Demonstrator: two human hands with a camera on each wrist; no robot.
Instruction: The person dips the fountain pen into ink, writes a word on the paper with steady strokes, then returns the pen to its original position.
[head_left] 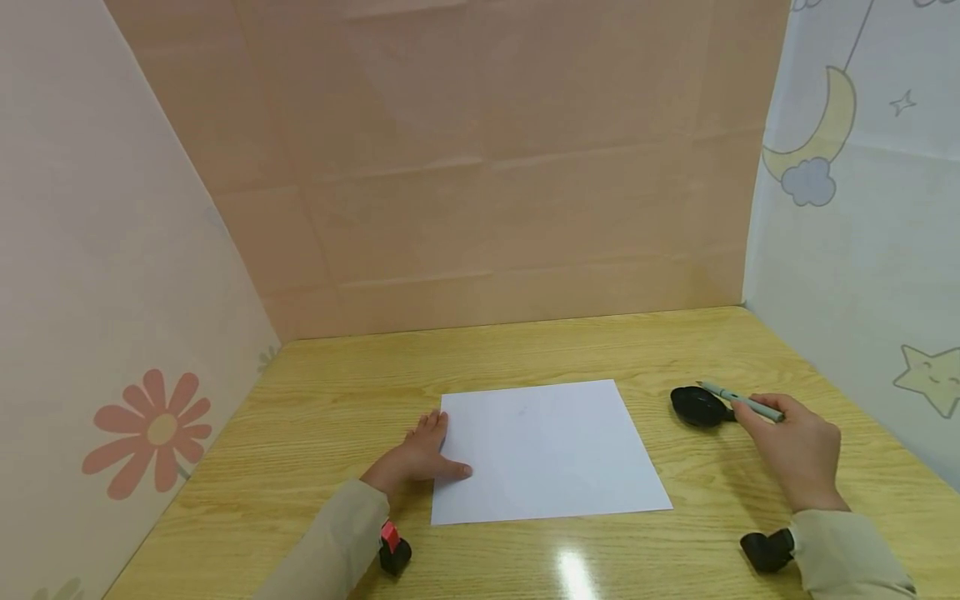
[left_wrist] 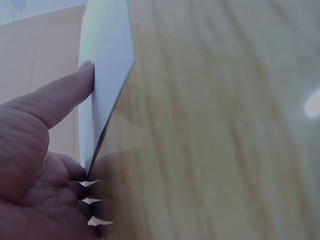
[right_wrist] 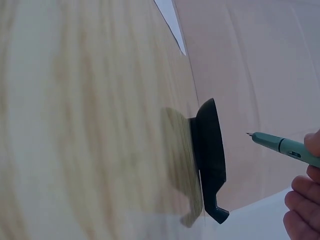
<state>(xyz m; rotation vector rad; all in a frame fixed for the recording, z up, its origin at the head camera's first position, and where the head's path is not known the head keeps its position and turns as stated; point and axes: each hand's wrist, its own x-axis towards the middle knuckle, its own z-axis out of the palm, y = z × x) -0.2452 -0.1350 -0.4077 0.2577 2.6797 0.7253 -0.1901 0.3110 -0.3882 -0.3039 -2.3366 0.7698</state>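
A white sheet of paper lies flat on the wooden table. My left hand rests at its left edge, the thumb on top of the sheet and the fingers extended along the side. In the left wrist view the thumb touches the white surface, and the fingers meet the paper's edge. My right hand pinches a grey-green pen, its dark tip pointing left and away from me. Below the pen lies a black spoon-shaped object with an oval body and a short handle, partly covered by the hand in the head view.
The wooden table ends at a tan backdrop. Pale printed panels stand on both sides, a flower on the left one and a moon on the right one. Light glares off the table's front.
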